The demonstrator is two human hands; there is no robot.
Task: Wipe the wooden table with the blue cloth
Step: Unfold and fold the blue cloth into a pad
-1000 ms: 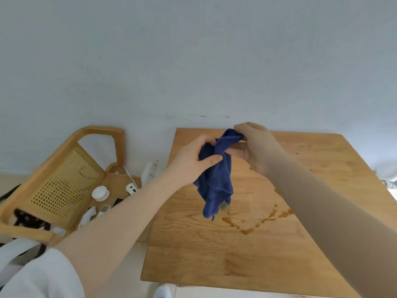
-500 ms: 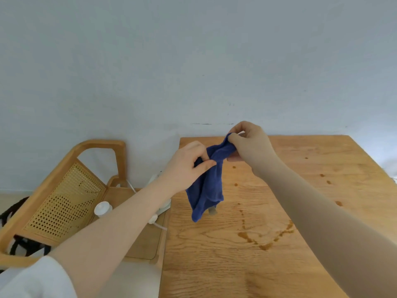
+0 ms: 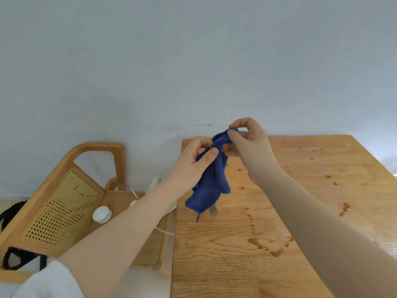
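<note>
Head view: left hand (image 3: pixel 194 166) and right hand (image 3: pixel 249 145) each pinch the bunched blue cloth (image 3: pixel 211 179), held above the wooden table (image 3: pixel 311 201). Risk: wiping bunched cloth smears brown spills (image 3: pixel 264 247) instead of absorbing them.

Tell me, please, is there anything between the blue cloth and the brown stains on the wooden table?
Nothing visible. The blue cloth hangs in the air, held by the left hand and the right hand. The wooden table below it and toward the brown stains carries no objects.
</note>
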